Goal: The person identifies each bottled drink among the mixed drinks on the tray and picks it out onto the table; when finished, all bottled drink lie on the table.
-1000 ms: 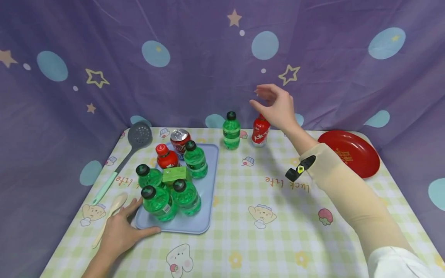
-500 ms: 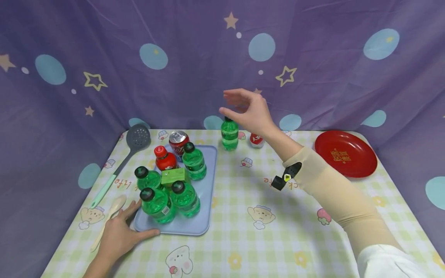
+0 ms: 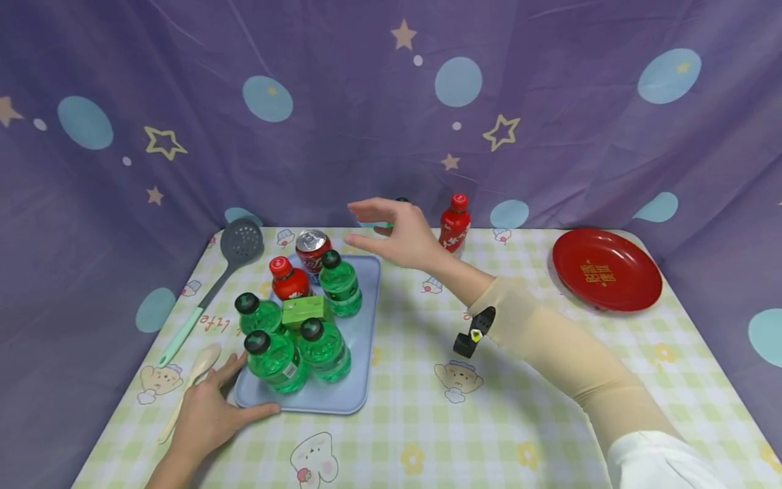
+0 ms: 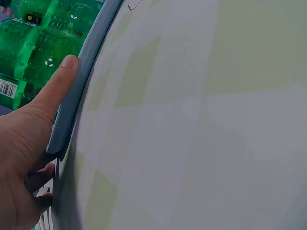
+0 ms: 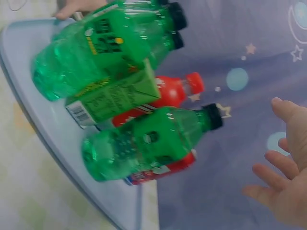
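Note:
A blue tray (image 3: 359, 353) holds several green bottles (image 3: 342, 285), a red bottle (image 3: 290, 278), a soda can (image 3: 313, 250) and a green carton (image 3: 305, 310). At the tray's near left corner my left hand (image 3: 206, 414) rests with thumb and fingers spread along the edge; in the left wrist view the thumb of that hand (image 4: 29, 134) lies on the rim. My right hand (image 3: 406, 234) is in the air right of the can, fingers apart and nothing between them. It mostly hides another green bottle (image 3: 402, 201) behind it. The right wrist view shows its fingers spread (image 5: 283, 167).
A red bottle (image 3: 455, 224) stands at the back of the table, right of the right hand. A red plate (image 3: 611, 272) lies at the far right. On the left are a grey slotted spatula (image 3: 241, 241) and a wooden spoon (image 3: 198, 370). A purple curtain hangs behind.
My right hand has moved left and lower, from above the standing red bottle past the back green bottle towards the tray. My left hand has stayed at the tray's corner.

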Motion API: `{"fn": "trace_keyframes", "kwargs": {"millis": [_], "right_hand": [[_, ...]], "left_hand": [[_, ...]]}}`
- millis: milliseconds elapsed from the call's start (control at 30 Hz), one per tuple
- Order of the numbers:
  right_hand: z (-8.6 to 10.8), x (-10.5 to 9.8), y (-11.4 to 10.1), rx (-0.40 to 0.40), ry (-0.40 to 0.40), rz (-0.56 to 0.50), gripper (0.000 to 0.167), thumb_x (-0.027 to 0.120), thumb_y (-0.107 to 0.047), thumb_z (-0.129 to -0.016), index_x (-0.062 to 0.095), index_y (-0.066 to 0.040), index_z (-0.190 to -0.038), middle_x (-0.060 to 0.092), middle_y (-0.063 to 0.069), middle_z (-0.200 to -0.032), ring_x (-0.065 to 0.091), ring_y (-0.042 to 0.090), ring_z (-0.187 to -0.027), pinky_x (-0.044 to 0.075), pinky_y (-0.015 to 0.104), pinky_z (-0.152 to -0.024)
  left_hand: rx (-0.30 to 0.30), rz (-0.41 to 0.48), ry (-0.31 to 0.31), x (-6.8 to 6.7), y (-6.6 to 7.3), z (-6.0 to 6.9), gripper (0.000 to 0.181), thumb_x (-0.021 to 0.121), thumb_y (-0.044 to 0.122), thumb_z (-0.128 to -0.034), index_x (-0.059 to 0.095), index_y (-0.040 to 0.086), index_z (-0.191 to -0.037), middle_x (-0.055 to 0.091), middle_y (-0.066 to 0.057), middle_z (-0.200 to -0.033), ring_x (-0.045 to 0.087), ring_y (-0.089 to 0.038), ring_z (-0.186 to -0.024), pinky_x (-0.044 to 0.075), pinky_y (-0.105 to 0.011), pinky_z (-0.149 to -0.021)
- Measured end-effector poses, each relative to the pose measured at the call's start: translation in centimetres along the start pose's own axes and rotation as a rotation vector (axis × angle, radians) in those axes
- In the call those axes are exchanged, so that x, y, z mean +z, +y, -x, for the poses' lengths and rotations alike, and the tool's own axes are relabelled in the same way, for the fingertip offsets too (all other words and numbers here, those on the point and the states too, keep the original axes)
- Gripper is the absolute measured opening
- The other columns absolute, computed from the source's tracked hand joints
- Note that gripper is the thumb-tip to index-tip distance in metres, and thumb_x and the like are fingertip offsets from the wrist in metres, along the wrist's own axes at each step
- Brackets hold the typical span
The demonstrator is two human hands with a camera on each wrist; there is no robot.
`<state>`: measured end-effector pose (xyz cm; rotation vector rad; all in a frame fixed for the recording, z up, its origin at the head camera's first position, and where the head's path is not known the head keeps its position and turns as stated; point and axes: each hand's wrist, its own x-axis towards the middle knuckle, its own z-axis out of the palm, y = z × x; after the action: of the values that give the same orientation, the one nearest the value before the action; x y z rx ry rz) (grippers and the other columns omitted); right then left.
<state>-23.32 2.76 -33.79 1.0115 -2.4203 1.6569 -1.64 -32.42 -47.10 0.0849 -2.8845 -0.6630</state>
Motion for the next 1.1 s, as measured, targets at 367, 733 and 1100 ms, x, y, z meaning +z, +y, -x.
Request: {"fn": "trace_keyframes", "kwargs": {"millis": [367,733,1100], "right_hand": [[0.8,3.9,2.4,0.017,-0.083,-0.009,0.051,0.086,-0.027,-0.092,0.071,-0.016,-0.139,0.073,0.004,-0.139,0.072,0.02,-0.126,0.06,0.045,-0.106],[1.5,6.4,4.3,0.007,-0.155,0.115,0.059,0.086,-0.033,-0.092,0.067,-0.011,-0.144,0.071,0.007,-0.144,0.069,0.028,-0.133,0.058,0.041,-0.109],[1.7,7.8,5.0,0.036,-0.188,0.147,0.073,0.089,-0.034,-0.089,0.058,-0.008,-0.15,0.07,0.007,-0.143,0.071,0.022,-0.126,0.058,0.03,-0.107]], "left_hand": [[0.001,0.003,0.0,0.0,-0.1,-0.1,0.117,0.105,0.056,-0.0482,0.065,-0.005,-0.14,0.066,-0.037,-0.135,0.05,-0.074,-0.127,0.05,-0.08,-0.093],[0.005,0.008,0.012,0.1,-0.1,-0.1,0.117,0.105,0.055,-0.047,0.066,-0.006,-0.139,0.066,-0.037,-0.134,0.05,-0.073,-0.128,0.049,-0.08,-0.093],[0.007,0.005,0.011,0.1,-0.1,-0.1,0.118,0.106,0.055,-0.0468,0.066,-0.007,-0.139,0.066,-0.037,-0.133,0.05,-0.074,-0.127,0.049,-0.08,-0.094]]}}
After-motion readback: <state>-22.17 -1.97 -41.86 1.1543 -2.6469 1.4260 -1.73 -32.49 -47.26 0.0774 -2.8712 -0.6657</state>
